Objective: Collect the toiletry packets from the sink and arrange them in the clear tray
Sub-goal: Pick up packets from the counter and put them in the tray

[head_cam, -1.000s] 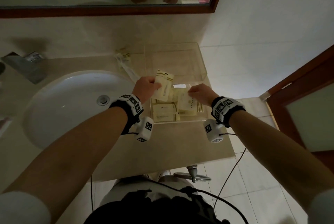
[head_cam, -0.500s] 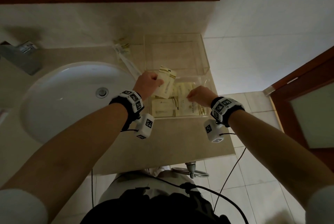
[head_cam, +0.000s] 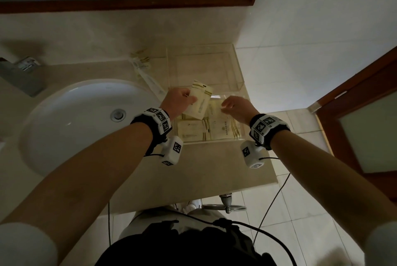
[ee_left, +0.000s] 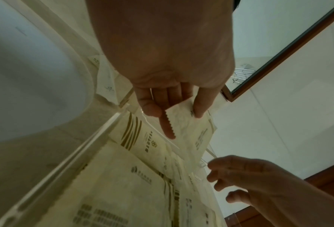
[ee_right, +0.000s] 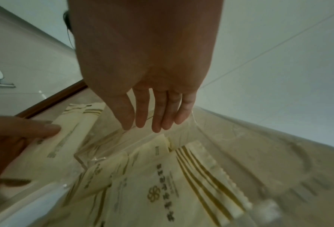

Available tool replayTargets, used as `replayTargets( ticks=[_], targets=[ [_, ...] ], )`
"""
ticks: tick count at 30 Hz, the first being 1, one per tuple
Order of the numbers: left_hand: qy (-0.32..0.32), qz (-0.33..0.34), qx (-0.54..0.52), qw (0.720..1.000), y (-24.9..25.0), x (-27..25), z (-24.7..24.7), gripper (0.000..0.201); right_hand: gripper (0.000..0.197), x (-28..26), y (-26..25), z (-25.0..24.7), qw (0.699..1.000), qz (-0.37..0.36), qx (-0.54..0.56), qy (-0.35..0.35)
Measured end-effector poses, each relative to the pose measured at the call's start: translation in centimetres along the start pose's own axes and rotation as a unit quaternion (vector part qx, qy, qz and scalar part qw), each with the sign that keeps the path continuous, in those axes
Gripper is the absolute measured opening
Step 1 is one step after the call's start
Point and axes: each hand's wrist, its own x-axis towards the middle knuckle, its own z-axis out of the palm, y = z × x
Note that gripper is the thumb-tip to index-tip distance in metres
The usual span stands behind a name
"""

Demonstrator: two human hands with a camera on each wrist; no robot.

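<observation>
My left hand (head_cam: 190, 100) pinches two cream toiletry packets (head_cam: 200, 102) with gold stripes, held upright over the left edge of the clear tray (head_cam: 240, 85). In the left wrist view the thumb and fingers of that left hand (ee_left: 174, 114) grip a packet's serrated edge (ee_left: 187, 127). Several more packets (head_cam: 214, 130) lie flat in the tray's near compartment. The far compartment (head_cam: 204, 68) holds nothing. My right hand (head_cam: 225, 105) hovers over the near compartment, and the right hand's fingers (ee_right: 142, 121) hang straight and hold nothing. The white sink (head_cam: 75, 119) sits left of the tray.
More packets (head_cam: 141, 62) and a long thin packet (head_cam: 150, 81) lie on the beige counter between sink and tray. A faucet (head_cam: 19, 74) stands at the far left. A mirror hangs above, a white wall is on the right, and a wooden door (head_cam: 365, 119) stands beyond.
My right hand has let go of the packet it held, which now lies in the near compartment. The left hand keeps its packets and has shifted slightly towards the tray.
</observation>
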Motion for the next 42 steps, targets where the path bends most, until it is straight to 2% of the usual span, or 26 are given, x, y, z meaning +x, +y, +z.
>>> replayTargets(
  ticks=[2, 4, 7, 10, 12, 17, 20, 21, 24, 30, 37, 40, 42],
  targets=[
    [-0.015, 0.000, -0.005, 1.000, 0.0, 0.3, 0.5, 0.008, 0.026, 0.2, -0.1, -0.4, 0.996, 0.015, 0.088, -0.005],
    [-0.034, 0.002, -0.013, 0.999, 0.3, 0.6, 1.1, 0.012, 0.021, 0.3, -0.4, -0.8, 0.980, 0.033, 0.197, -0.017],
    [-0.068, 0.004, -0.012, 0.998, 0.8, 1.0, 2.2, 0.014, 0.004, 0.0, -0.7, -1.4, 0.964, 0.034, 0.264, -0.008],
    [-0.100, 0.006, -0.012, 0.995, 1.2, 1.2, 3.4, 0.020, 0.013, -0.1, -0.1, -1.5, 0.967, 0.046, 0.251, 0.017],
    [-0.114, 0.001, -0.004, 0.993, 1.4, 1.3, 4.2, 0.022, 0.012, -0.2, 0.4, -1.5, 0.974, 0.057, 0.216, 0.030],
    [-0.166, -0.031, 0.041, 0.985, 1.8, 1.6, 5.3, 0.016, 0.011, 0.2, 1.9, -1.5, 0.981, 0.071, 0.175, 0.048],
    [-0.185, -0.050, 0.043, 0.981, 2.0, 1.8, 5.9, 0.015, 0.002, 0.1, 2.2, -1.6, 0.976, 0.087, 0.187, 0.064],
    [-0.189, -0.053, 0.039, 0.980, 2.1, 1.8, 6.2, 0.014, 0.009, 0.1, 2.3, -1.7, 0.975, 0.094, 0.186, 0.069],
    [-0.193, -0.066, 0.025, 0.979, 2.5, 2.0, 7.1, 0.010, 0.026, -0.2, 2.8, -1.7, 0.973, 0.115, 0.189, 0.070],
    [-0.174, -0.081, 0.019, 0.981, 3.2, 2.6, 8.6, 0.010, 0.038, -0.1, 3.9, -1.6, 0.972, 0.129, 0.176, 0.085],
    [-0.166, -0.088, 0.020, 0.982, 3.1, 3.0, 9.4, 0.018, 0.036, 0.2, 3.9, -2.1, 0.973, 0.130, 0.174, 0.083],
    [-0.168, -0.068, 0.008, 0.983, 3.2, 2.6, 9.4, 0.019, 0.032, 0.2, 4.0, -2.2, 0.973, 0.131, 0.173, 0.078],
    [-0.171, -0.051, 0.038, 0.983, 3.2, 2.4, 9.3, 0.019, 0.031, 0.2, 4.1, -2.2, 0.972, 0.131, 0.176, 0.080]
  ],
)
